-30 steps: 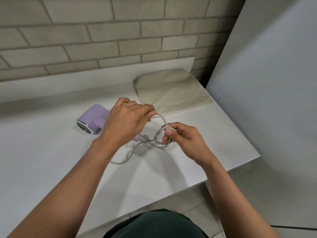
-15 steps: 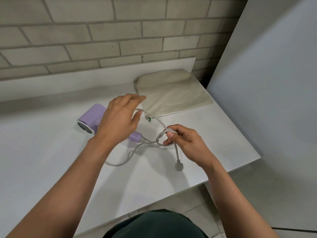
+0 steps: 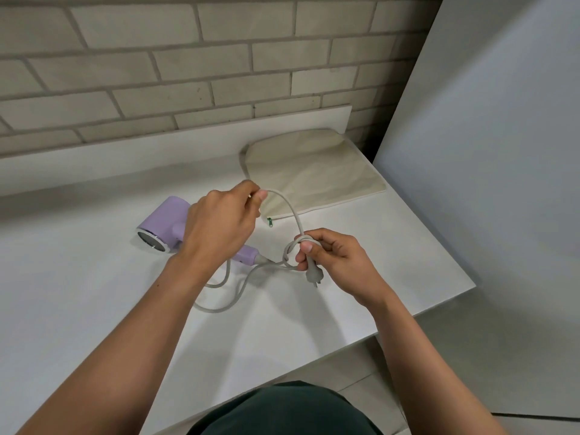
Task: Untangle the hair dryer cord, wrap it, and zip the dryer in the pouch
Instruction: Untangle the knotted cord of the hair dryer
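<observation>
Left hand (image 3: 219,227) pinched the cord (image 3: 292,211), right hand (image 3: 332,262) gripped the knot (image 3: 290,250) beside the dryer (image 3: 163,219); one tug might've cinched it.

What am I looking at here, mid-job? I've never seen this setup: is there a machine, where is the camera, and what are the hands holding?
There is no machine: a person works with bare hands, and every picture comes from one camera worn on their head, looking down. On the white counter lie a lilac hair dryer and, farther back, a flat beige pouch with a green zipper pull. The left hand pinches the grey cord and holds it up in an arc. The right hand grips the cord's tangled loop, with the plug hanging below its fingers. The rest of the cord lies slack on the counter.
</observation>
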A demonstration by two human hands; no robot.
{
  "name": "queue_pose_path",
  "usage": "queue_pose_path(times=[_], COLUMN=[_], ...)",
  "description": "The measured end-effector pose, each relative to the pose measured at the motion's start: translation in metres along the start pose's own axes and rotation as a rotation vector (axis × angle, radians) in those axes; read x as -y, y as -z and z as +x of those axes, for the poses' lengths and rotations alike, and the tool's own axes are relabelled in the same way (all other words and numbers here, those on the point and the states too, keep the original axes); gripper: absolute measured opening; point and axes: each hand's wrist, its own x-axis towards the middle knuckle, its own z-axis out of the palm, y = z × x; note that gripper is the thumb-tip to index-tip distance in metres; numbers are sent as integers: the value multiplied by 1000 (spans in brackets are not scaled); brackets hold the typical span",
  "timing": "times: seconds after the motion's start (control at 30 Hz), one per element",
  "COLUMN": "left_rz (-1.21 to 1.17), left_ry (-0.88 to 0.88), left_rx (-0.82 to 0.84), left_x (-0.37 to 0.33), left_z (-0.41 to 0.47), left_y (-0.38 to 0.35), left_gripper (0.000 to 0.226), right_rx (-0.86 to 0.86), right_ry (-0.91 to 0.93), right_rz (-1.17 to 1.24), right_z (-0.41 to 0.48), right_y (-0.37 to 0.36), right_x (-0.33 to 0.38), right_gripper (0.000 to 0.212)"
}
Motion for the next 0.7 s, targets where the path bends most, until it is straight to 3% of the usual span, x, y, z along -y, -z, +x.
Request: queue_pose_path(times=[0.13,0.27,0.4,0.47,0.53,0.7], left_rz=[25,8,98,94,66,17], left_ry=[2,-315,-518,-497,-360,-133], left_rx=[75,38,146,125,63,-44], left_x=[7,8,8,5,3,15], left_z=[3,3,6,4,3,2], left_y=[-6,-7,-16,-18,-18,-13], left_gripper=[25,46,38,41,45,24], right_rx=[-1,29,47,37,7,-70], right_ry=[-10,-23,-9,-6,-7,-44], right_rz=[-50,-95,-104,-95,-77,-39], right_z=[1,2,5,5,6,7], right_y=[-1,0,1,1,2,6], right_x=[-1,1,4,5,4,-3], right_gripper=[13,12,13,14,14,19])
